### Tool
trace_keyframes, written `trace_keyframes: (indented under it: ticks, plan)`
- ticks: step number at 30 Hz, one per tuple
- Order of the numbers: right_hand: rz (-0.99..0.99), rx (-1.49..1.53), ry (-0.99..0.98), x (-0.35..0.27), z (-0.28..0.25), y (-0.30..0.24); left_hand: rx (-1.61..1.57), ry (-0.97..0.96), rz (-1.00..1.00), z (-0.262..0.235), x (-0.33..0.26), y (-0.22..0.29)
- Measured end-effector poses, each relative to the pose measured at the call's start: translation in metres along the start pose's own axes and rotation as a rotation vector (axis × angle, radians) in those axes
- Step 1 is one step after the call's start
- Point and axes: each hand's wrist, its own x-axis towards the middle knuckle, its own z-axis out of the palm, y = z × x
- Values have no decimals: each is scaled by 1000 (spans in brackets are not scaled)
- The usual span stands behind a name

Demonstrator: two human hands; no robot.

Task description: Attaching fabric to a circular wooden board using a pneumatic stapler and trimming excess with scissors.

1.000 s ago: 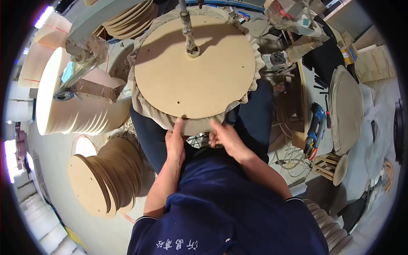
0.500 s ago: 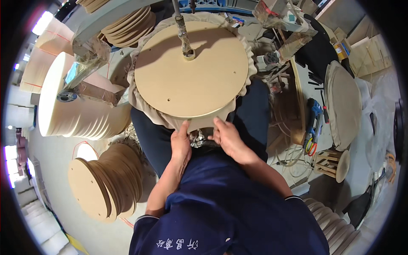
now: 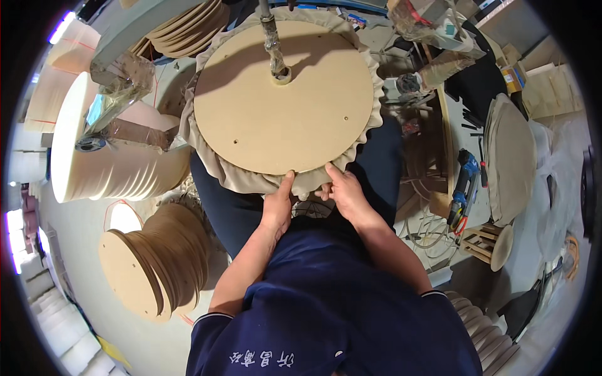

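Observation:
A large round tan board (image 3: 282,119) lies level in front of me, its rim ringed by gathered beige fabric (image 3: 233,177). An upright rod (image 3: 272,47), wrapped in clear film, comes down onto the board near its far half. At the near rim my left hand (image 3: 278,203) pinches the fabric, thumb up against the board's edge. Just to its right, my right hand (image 3: 347,191) also grips the cloth, its thumb on the rim and its fingers curled beneath. Both hands' undersides are partly hidden by the folds.
Stacks of round tan boards (image 3: 128,276) and thick white foam discs (image 3: 69,135) stand on the left. Film-wrapped metal arms (image 3: 135,133) flank the board on both sides. On the right are a blue power tool (image 3: 463,185), red-handled scissors (image 3: 461,225) and a fabric-covered disc (image 3: 511,163).
The board has turned slightly clockwise, its near hole shifting left. Both hands have moved up closer to the rim and a little right, and the cloth there is now bunched against the edge.

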Motion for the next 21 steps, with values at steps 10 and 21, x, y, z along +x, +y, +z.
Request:
trace_keyframes:
  ticks: [10,21]
  plan:
    - [-17,-1,-81,-27,21,18,-104,18,199,-23,-8,4]
    - [65,-125,72,-3,9,-5,55,155,75,4,-14,24]
